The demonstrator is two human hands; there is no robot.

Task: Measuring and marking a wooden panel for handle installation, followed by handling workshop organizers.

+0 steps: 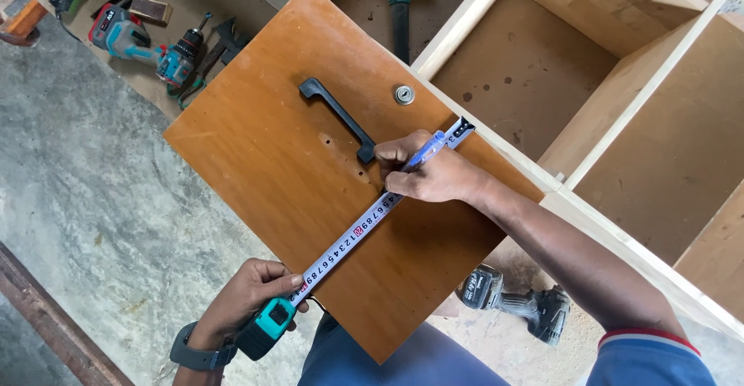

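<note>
Tape measure (267, 325), teal and black case: clasped in the left hand (246, 297) just off the near edge of a brown wooden panel (271, 169); its white blade (364, 227) runs diagonally across the panel face to the far edge, hook end at the panel's rim. Blue pen (425, 151): gripped in the right hand (430, 173), fingers closed around it, tip down at the blade near the panel's middle; the hand rests on the panel. Black pull handle (338, 118): fixed to the panel face, its near end just beside the right hand. Round metal lock (404, 94): set in the panel near its far edge, close to the handle. Pale wooden cabinet frame (620, 107): open compartments, beyond the panel's far edge and under that edge. Black cordless drill (515, 302): on the floor below the right forearm. Teal cordless drills (147, 45): on the floor beyond the panel's far left corner, among other tools. Grey wristband (198, 353): on the left wrist.
</note>
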